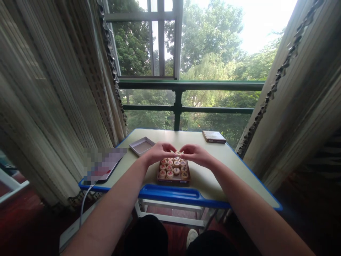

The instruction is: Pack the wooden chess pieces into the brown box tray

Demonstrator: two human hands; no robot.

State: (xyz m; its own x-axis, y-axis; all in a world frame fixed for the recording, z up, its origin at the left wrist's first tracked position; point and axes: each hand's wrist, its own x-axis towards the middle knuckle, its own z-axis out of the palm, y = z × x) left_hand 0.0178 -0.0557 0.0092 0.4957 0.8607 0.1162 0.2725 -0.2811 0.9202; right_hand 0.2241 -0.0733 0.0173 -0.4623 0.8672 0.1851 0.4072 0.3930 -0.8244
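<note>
Between my left hand [161, 151] and my right hand [194, 154], a round wooden Chinese chess piece [178, 153] is held up by the fingertips of both. Its top bears a dark character. Below the hands sits an open box [173, 182] filled with rows of Chinese chess pieces [169, 174]. Red characters mark the pieces on the left side of the box, dark ones those on the right. My hands cover part of the box's far rows.
A shallow box lid [142, 145] lies behind my left hand. At the table's [239, 177] far right is a flat box [214, 136]. A tablet-like device [109, 170] with a white cable rests on the left edge. Curtains flank the table, and a green railing [191, 85] stands beyond.
</note>
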